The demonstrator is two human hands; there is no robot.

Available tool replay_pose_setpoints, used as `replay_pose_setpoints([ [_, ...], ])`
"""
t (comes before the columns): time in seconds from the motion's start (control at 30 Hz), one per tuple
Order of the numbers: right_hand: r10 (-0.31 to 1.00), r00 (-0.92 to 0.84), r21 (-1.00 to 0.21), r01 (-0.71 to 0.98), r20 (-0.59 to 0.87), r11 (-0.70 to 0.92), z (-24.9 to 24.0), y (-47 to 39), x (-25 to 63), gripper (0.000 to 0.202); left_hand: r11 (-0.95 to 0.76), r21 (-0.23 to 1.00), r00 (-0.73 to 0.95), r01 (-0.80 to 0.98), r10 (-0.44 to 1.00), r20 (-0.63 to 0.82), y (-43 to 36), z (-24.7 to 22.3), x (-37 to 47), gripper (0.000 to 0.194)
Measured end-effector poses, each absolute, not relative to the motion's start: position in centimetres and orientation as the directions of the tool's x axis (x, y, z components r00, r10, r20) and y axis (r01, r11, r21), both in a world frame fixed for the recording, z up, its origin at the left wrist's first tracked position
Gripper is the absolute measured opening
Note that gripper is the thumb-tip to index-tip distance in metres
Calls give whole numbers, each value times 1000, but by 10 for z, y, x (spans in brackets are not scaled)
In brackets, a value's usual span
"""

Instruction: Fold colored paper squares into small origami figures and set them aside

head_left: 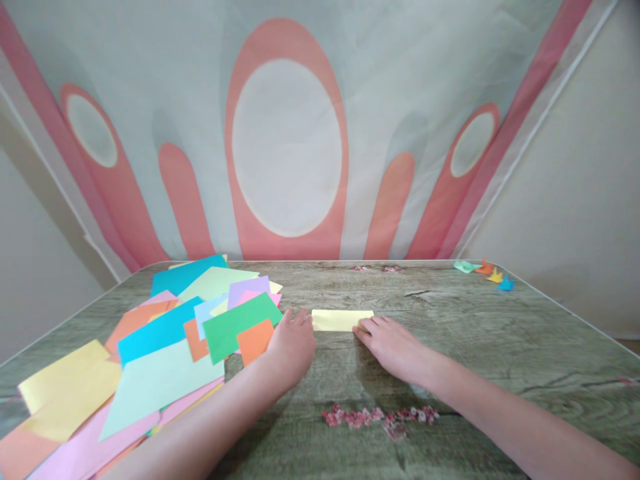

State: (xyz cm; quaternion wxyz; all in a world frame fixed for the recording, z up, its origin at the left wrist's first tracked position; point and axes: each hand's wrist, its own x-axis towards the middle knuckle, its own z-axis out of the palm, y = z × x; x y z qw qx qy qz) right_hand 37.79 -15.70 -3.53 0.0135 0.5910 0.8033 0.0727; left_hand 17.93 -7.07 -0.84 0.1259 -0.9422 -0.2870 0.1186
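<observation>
A pale yellow sheet of paper, folded into a narrow strip (336,321), lies crosswise on the table in front of me. My left hand (294,343) is at the strip's left end, its fingers bent and its thumb mostly hidden. At the opposite end, the thumb and fingers of my right hand (387,343) close on the lower right corner. Just left of my left hand, an orange paper square (255,340) and a green sheet (240,325) top a loose spread of coloured paper.
The coloured sheets cover the table's left side, with a pale mint sheet (160,380) and yellow sheets (75,380) among them. Several small folded paper figures, one of them blue (506,284), stand at the far right corner. A patterned cloth (290,147) hangs behind the wood-grain table (480,347).
</observation>
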Motion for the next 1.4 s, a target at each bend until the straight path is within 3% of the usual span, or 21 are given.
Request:
replay_pose_setpoints([
  [0.27,968,-249,62,966,-43,251,-22,-161,381,29,-805,-316,817,501,561,-133,-73,-11,181,31],
  [0.53,985,-132,124,982,-107,145,-15,-163,392,26,-812,-299,814,501,560,-156,-73,-4,183,28],
  [0.7,999,-38,204,978,-34,44,-19,-150,400,21,-825,-298,812,480,547,-206,-73,-2,184,26],
  [0.77,999,27,150,988,45,-34,-24,-145,403,20,-828,-296,816,477,542,-201,-73,-2,184,24],
  [0.87,976,65,-61,997,208,-53,-33,-139,407,21,-832,-283,822,477,536,-190,-71,-2,185,21],
  [0.93,968,69,-213,977,239,-17,-40,-137,410,31,-841,-266,833,472,524,-179,-69,-3,186,19],
  [1.03,971,56,-346,938,232,28,-49,-134,414,41,-848,-239,849,473,511,-133,-64,-2,186,14],
  [1.2,970,37,-450,890,238,76,-54,-131,420,38,-799,-207,811,564,584,-45,-59,0,188,26],
  [1.4,974,58,-473,879,219,54,-54,-132,418,35,-807,-113,814,580,579,39,-56,-11,191,27],
])
